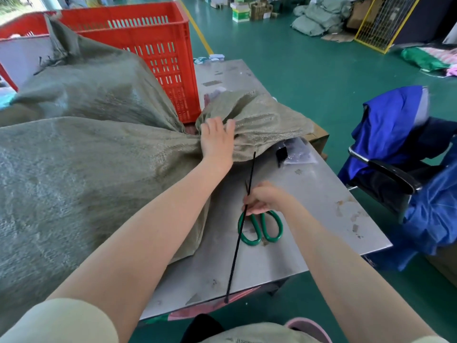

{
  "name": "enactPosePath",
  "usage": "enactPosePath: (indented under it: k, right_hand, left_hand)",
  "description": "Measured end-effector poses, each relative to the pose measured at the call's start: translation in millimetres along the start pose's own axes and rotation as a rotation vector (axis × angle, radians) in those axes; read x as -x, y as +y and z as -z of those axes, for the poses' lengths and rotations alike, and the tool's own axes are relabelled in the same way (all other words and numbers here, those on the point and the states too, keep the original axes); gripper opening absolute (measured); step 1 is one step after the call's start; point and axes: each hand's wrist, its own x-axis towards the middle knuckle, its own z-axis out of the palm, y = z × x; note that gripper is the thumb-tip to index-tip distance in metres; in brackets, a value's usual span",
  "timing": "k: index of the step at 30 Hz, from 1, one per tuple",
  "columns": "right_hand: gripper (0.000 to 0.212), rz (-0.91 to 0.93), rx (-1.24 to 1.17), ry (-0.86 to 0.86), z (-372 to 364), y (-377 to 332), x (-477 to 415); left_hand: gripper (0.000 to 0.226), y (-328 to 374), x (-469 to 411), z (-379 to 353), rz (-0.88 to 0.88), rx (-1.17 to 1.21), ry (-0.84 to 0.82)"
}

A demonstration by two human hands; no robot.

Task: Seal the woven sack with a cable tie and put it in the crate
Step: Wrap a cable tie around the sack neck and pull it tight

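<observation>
A full grey-green woven sack [81, 184] lies on the steel table [319, 214], filling the left of the view. My left hand [217, 141] is clamped around its gathered neck, with the loose mouth fanned out beyond my fingers. My right hand [263, 198] pinches a long black cable tie [241, 226] near its middle; the tie slants from the sack's neck down past the table's front edge. A red slatted crate [158, 45] stands behind the sack at the table's far left.
Green-handled scissors [262, 227] lie under my right hand. A clear bag with black items [294, 151] sits by the sack's mouth. A second sack [94, 78] leans against the crate. A chair draped in blue cloth [400, 154] stands right of the table.
</observation>
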Motion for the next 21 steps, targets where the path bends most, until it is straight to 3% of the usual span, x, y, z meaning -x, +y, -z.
enactPosePath:
  k: [3,6,12,15,19,21]
  right_hand:
    - [0.011,-0.069,0.119,-0.088,-6,2,-2]
    - [0.010,-0.133,0.158,-0.162,-12,5,-5]
    - [0.009,-0.129,0.248,-0.160,-18,0,-10]
    - [0.007,-0.050,0.215,-0.120,-24,-10,-15]
    - [0.025,0.058,0.128,-0.010,-34,-23,-21]
    - [0.019,0.102,0.087,0.032,-37,-28,-26]
  left_hand:
    - [0.090,-7,-9,-9,0.074,-0.059,-0.226]
    - [0.106,-12,-13,-14,0.073,-0.074,-0.312]
    - [0.073,-23,-16,-16,0.092,0.179,-0.149]
    - [0.067,-32,-15,-15,0.107,0.300,-0.082]
    - [0.066,-41,-10,-8,0.108,0.382,-0.064]
    - [0.060,-45,-11,-5,0.121,0.493,-0.059]
